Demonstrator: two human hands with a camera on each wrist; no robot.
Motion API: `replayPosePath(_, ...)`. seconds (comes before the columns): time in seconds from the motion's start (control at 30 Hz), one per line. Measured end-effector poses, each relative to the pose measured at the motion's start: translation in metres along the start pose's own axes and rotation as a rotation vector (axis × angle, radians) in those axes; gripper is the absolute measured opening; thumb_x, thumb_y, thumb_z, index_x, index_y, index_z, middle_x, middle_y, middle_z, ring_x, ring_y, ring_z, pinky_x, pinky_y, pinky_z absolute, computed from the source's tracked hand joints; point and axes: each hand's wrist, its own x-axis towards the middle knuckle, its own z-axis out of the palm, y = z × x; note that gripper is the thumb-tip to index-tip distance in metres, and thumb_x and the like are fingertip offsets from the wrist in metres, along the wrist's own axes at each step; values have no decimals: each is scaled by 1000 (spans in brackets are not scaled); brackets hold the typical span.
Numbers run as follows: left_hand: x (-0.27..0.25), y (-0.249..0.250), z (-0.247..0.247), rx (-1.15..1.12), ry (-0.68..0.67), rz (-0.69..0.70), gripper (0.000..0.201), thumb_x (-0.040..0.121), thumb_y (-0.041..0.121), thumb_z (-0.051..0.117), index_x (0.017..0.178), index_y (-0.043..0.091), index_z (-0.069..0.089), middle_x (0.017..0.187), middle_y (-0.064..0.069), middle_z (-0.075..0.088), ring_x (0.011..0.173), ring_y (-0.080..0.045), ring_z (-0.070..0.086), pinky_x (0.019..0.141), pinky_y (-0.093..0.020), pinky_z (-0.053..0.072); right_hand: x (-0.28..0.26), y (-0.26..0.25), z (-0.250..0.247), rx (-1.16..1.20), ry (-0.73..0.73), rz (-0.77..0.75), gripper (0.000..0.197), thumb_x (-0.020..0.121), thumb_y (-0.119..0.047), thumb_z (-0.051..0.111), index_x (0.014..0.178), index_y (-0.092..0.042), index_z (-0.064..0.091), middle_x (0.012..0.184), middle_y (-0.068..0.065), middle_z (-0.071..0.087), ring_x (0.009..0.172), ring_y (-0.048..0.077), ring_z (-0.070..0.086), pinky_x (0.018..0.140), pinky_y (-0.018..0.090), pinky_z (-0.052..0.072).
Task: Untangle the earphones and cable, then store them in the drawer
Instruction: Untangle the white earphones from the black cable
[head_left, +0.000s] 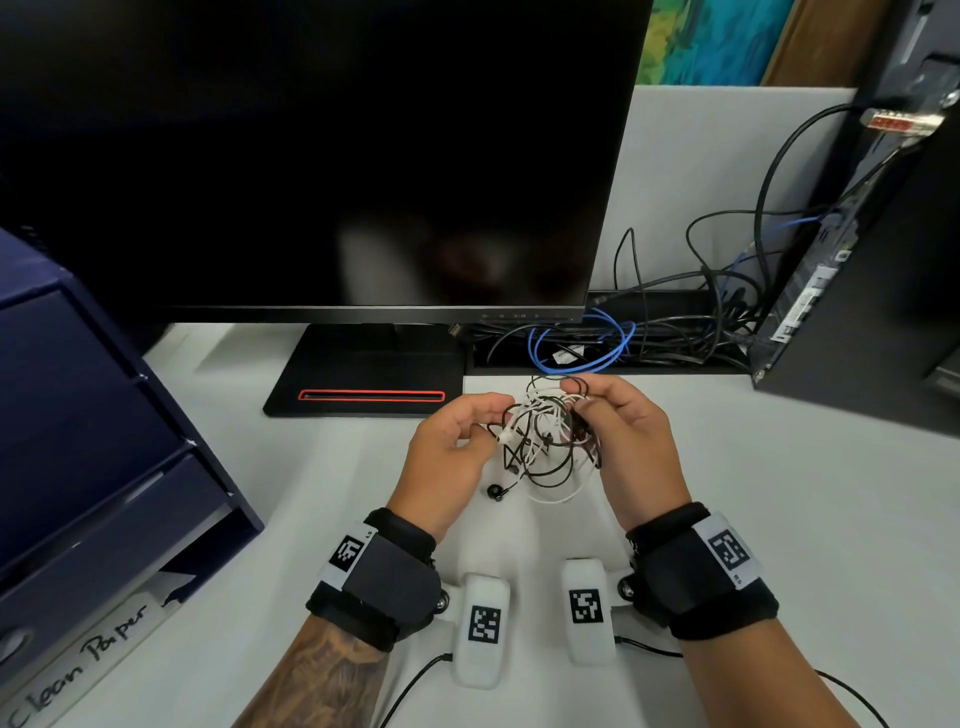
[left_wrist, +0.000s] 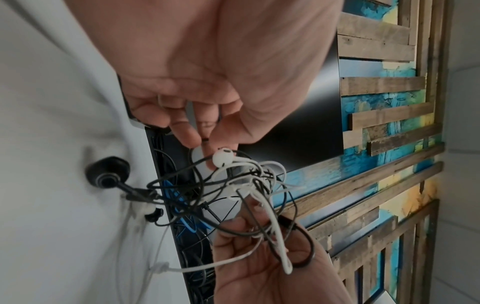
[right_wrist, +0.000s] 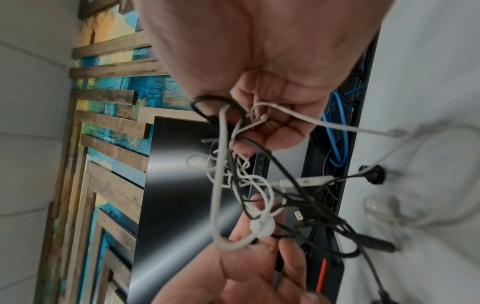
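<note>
Both forearms reached forward over the white desk (head_left: 779, 519), wrists raised and palms turned toward each other, each wearing a black strap with a white tagged block. The left hand (head_left: 447, 447) had its thumb and forefinger curled together, pinching a thin black strand just beside a smooth white earbud (left_wrist: 222, 159). The right hand (head_left: 631, 441) had its fingers folded round a bunch of loops, thumb pressed on top.

Between them hung the tangle (head_left: 545, 441): slim black cord and slightly thicker, rubbery white cord knotted into one loose clump, held just above the desk in front of the monitor stand (head_left: 363, 374). A round black earbud (head_left: 494, 491) dangled from it down to the desk surface. In the right wrist view a small white inline block (right_wrist: 303, 182) and a flat metal plug (right_wrist: 299, 216) showed among the strands.

The dark blue drawer unit (head_left: 93, 426) stood at the left, well apart from the hands.
</note>
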Motion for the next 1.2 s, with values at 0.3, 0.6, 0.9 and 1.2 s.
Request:
replayPosePath(0.3,1,-1,-2,-36,-78,50,40,86,-8,64,110,23,74,100,1,72,93,-11,62,87,-25,52,2,0,-1,54,58,6,25,96,4,53,98,-11,72,82,-4,76,74,8,69,63,18,53)
replayPosePath(0.6,0,-4,0,13,-189,71,42,86,-13,65,107,23,69,85,20,65,91,-5,60,88,-19,50,3,1,0,97,28,41,25,97,4,52,97,-11,72,86,-1,76,76,10,69,64,21,53)
replayPosePath(0.9,-1,2,0,-201,-165,-14,10,96,14,64,102,6,67,95,-13,71,84,-17,67,76,-31,56,-2,2,0,-46,-4,-38,27,99,4,48,100,-10,71,85,-5,75,74,4,67,64,18,52)
replayPosePath(1.2,-2,2,0,-201,-158,0,8,95,7,65,103,8,67,77,4,70,72,-9,63,70,-22,52,-1,8,0,-69,-47,-68,24,97,2,57,103,-17,72,94,-2,74,85,10,67,79,25,54)
